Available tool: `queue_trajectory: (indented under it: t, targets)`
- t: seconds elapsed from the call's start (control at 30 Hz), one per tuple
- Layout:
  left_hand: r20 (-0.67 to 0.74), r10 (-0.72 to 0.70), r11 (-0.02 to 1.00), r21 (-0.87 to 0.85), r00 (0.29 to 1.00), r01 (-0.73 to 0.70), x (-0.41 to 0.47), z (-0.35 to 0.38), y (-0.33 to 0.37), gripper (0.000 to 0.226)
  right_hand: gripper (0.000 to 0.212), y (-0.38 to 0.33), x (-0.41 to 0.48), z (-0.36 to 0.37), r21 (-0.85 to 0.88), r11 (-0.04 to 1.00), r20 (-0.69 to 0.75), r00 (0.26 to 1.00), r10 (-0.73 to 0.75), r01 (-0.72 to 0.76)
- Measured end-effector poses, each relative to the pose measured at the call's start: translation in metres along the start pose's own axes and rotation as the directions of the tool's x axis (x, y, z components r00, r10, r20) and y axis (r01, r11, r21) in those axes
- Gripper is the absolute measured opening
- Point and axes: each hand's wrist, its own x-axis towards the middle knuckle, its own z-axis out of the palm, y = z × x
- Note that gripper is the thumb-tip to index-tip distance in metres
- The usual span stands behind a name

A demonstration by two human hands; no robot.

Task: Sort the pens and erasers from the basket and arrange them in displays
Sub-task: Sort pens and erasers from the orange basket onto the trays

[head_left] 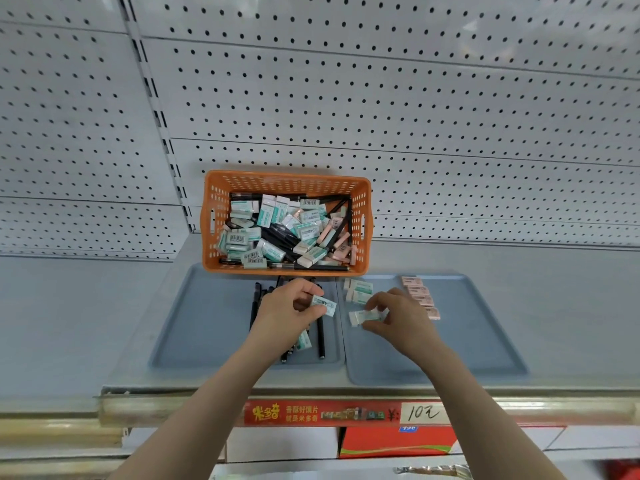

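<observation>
- Price strip (346, 414) on the shelf edge is closest to me. Not part of the job.
- Left tray (207, 323) holds the black pens (321, 337), lying roughly front to back. A stray eraser (304, 339) sits among them under my left wrist. It's in the wrong tray and should go across.
- My left hand (291, 306) is above the pens, thumb and fingers pinched on a green eraser (323, 304), which is clear of the tray.
- My right hand (398, 311) is low over the right tray (467, 341), fingertips closed on a pale eraser (365, 317). It looks to be touching the tray or nearly so.
- Step in hand, as I judge it: set this one down in line below the green erasers (358, 291) just behind it.
- To do it well: lay it flat, long side matching the others and edges flush, then let go without nudging the row.
- Keep it clear of the pink erasers (420, 296), which run in their own column just to the right.
- Next, pass the left hand's eraser over into the same green column.
- Basket (287, 183) sits behind both trays, heaped with mixed erasers and pens. Plenty left to sort.
- Pegboard (415, 98) is at the back.
</observation>
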Motion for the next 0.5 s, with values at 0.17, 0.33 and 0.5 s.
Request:
queue_trajectory:
  t: [0.17,0.33,0.5]
  targets:
    - [-0.026,0.002,1.0,-0.007,1.0,-0.002,-0.002,-0.001,-0.002,0.013,0.023,-0.004,0.01,0.003,-0.073,0.997,-0.094,0.995,-0.009,0.002]
    - [-0.041,0.003,1.0,-0.022,0.999,-0.004,-0.002,-0.001,-0.004,0.009,0.019,-0.003,0.017,0.002,-0.089,0.996,-0.059,0.998,0.001,-0.006]
    - [-0.042,-0.002,1.0,-0.027,0.999,0.001,-0.003,-0.002,-0.007,0.014,0.02,-0.004,0.02,-0.002,-0.087,0.996,-0.044,0.999,-0.003,-0.001]
